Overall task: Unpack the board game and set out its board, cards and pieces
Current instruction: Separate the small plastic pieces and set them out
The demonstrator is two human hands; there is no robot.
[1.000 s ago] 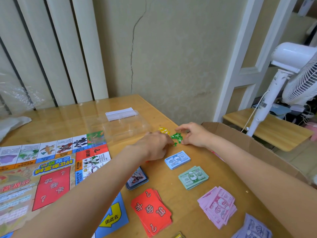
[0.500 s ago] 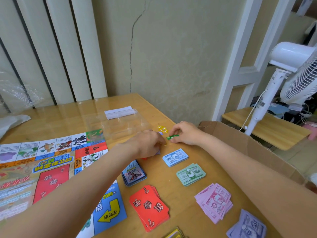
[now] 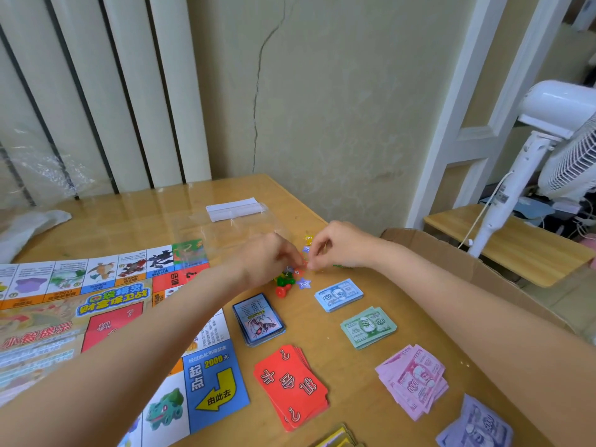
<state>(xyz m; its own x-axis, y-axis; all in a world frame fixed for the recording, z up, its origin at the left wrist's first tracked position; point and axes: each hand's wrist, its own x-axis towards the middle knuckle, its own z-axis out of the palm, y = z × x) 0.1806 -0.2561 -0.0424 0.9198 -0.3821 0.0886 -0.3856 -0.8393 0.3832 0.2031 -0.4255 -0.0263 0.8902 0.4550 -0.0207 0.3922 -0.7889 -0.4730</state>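
With the board [image 3: 106, 317] spread left of the fingers, the left hand [image 3: 264, 259] and right hand [image 3: 342, 246], fingertips now pinched together over the small plastic pieces [image 3: 287, 282], have shifted inward from the green piece, sorting tokens just above the banknotes [image 3: 338, 294].

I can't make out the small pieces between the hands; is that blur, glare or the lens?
Head view: the small pieces are tiny and partly hidden by the left hand and right hand, with slight softness there; glare sits on the clear plastic bag and glossy table; wide-angle distortion bends the frame edges.
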